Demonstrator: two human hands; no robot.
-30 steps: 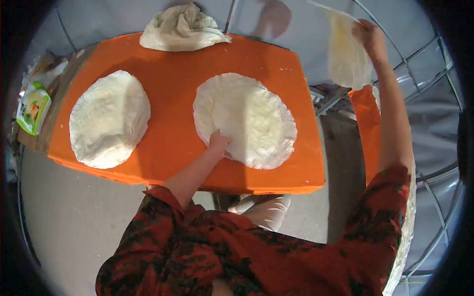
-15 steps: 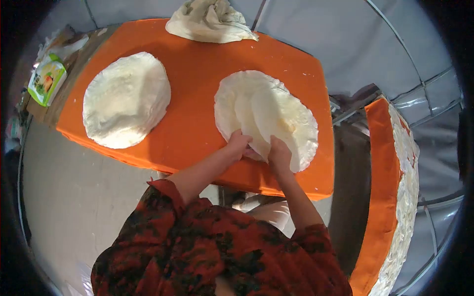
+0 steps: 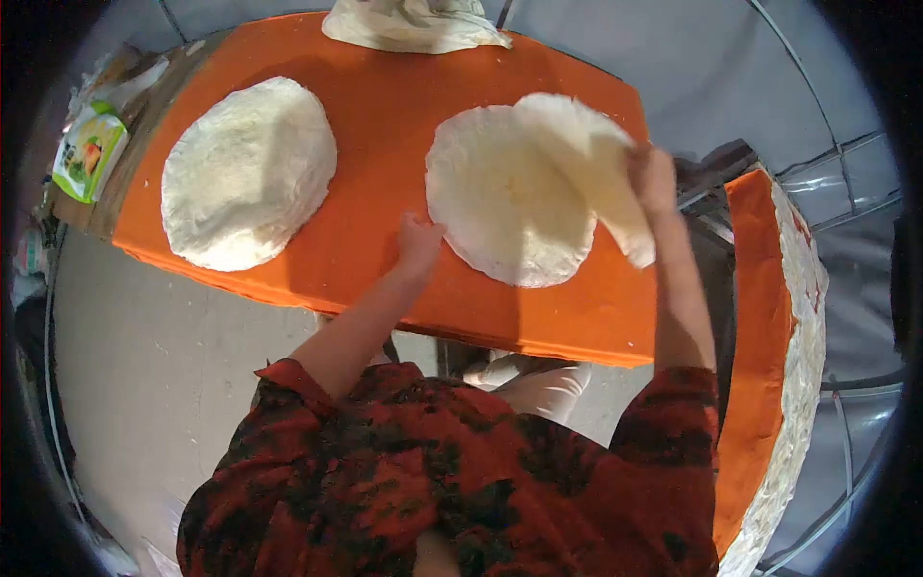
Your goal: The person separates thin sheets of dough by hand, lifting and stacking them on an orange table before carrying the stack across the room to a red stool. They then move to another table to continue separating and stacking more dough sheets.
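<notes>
Fingers of the right hand (image 3: 656, 183) are gripping the right edge of a thin pale sheet (image 3: 582, 154). It is lying mainly left of them, its far left part overlapping a flat round layer (image 3: 505, 212), its near end reaching toward the worktop (image 3: 380, 125). The left hand (image 3: 420, 242) is staying at that layer's near left rim; whether its fingers are pinching anything, I cannot tell. Farther left, a round pale mound (image 3: 250, 173) is resting; a crumpled cloth (image 3: 413, 26) is lying at the far edge.
</notes>
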